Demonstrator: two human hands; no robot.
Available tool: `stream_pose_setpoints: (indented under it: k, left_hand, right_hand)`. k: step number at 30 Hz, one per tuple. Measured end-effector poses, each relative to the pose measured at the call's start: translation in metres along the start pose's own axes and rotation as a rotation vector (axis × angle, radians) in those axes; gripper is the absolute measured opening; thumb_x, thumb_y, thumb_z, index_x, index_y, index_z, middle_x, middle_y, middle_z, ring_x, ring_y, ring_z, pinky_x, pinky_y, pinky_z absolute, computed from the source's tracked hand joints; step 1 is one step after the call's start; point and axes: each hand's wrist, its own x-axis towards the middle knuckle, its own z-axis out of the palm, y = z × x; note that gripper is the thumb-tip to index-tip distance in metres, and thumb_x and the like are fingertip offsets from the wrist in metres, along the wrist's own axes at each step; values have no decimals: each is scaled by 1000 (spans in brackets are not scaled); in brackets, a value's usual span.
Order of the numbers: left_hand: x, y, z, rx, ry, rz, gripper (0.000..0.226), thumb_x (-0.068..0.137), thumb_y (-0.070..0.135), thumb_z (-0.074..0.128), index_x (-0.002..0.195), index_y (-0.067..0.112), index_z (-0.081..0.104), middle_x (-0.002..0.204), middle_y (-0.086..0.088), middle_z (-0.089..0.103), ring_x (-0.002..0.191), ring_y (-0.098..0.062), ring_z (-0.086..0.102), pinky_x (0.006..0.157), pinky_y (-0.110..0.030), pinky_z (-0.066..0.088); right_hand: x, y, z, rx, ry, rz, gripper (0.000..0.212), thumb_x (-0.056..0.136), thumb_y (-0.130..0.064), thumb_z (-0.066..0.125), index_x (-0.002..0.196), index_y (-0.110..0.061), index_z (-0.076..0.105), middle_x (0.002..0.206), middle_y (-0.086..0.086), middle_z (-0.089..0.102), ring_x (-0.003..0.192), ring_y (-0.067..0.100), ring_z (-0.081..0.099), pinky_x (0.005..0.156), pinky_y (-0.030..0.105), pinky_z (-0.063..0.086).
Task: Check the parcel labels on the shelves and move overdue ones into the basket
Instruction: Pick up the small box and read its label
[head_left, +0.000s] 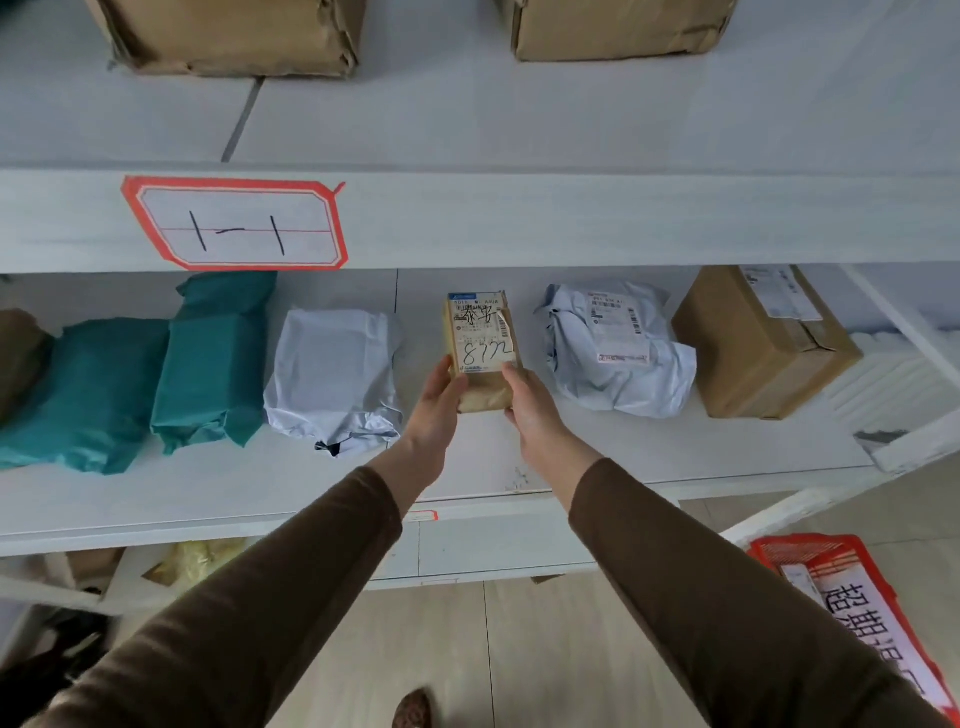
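Brown sleeves (291, 587) reach toward a tan paper parcel (485, 387) whose white label (482, 338) carries black handwritten digits. On the white shelf (675, 452), two teal bags (208, 364) sit toward the left edge beside a white bag (335, 374). A red-bordered tag (236, 223) marks the shelf's front edge; the red basket (779, 553) stands lower right.

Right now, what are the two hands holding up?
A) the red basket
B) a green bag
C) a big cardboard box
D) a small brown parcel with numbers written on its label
D: the left hand and right hand grip the sides of the small brown parcel, whose white label bears handwritten digits; the green bags lie untouched on the shelf.
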Motion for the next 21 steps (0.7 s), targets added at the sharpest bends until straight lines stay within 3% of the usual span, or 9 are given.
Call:
stream_pose_setpoints:
  k: [3, 6, 9, 12, 14, 16, 19, 21]
  left_hand:
    - [22, -2, -8, 30, -14, -45, 39, 111, 14, 41, 147, 26, 50, 122, 11, 68, 105, -1, 64, 81, -13, 45]
    - [36, -10, -16, 33, -27, -88, 41, 111, 14, 40, 151, 22, 47, 134, 0, 66, 115, -14, 63, 90, -19, 46]
    - [41, -14, -19, 65, -22, -128, 41, 111, 15, 43, 151, 25, 46, 135, 3, 62, 123, -17, 57, 104, -27, 40]
    - [40, -11, -23, 153, -32, -131, 62, 101, 40, 52, 160, 28, 37, 150, 6, 55, 136, -18, 50, 117, -34, 35]
    - [31, -4, -29, 185, -29, -111, 73, 100, 45, 52, 166, 29, 24, 154, 9, 46, 143, -17, 43, 120, -35, 30]
    - [15, 7, -39, 211, -22, 4, 71, 104, 43, 52, 167, 28, 22, 163, 5, 40, 151, -18, 37, 123, -36, 27]
    - [-7, 20, -75, 241, 48, 217, 58, 109, 30, 53, 163, 23, 33, 163, 7, 40, 148, -10, 40, 114, -15, 32]
    - [-14, 28, -108, 287, 149, 299, 52, 110, 26, 52, 160, 24, 37, 163, 8, 40, 146, -10, 40, 115, -17, 32]
  right_hand:
    - [25, -1, 4, -2, 15, 18, 25, 88, -47, 52, 95, -31, 69, 128, 6, 71, 122, 26, 63, 113, 51, 45]
    - [36, 5, 7, -40, 1, 6, 22, 84, -42, 51, 88, -31, 70, 123, 6, 72, 121, 28, 63, 112, 53, 46]
    - [40, 9, 8, -108, 11, -10, 21, 98, -27, 49, 100, -30, 70, 128, 5, 71, 122, 26, 62, 111, 47, 46]
    - [35, 8, 9, -254, 56, -72, 36, 102, -28, 47, 133, -15, 60, 139, 10, 64, 122, 26, 59, 102, 39, 48]
    - [28, 4, 10, -414, 149, -209, 46, 100, -32, 52, 142, -13, 51, 142, 9, 59, 132, 31, 54, 107, 47, 47]
    - [16, -1, 16, -500, 224, -455, 44, 99, -27, 57, 141, -14, 53, 141, 8, 60, 135, 31, 51, 109, 48, 47]
    - [-5, -8, 37, -587, 249, -788, 44, 99, -13, 60, 142, -11, 55, 143, 6, 60, 136, 26, 47, 112, 28, 37]
    - [-16, -12, 59, -599, 185, -853, 44, 99, -10, 59, 143, -11, 56, 143, 7, 59, 135, 24, 48, 109, 22, 33]
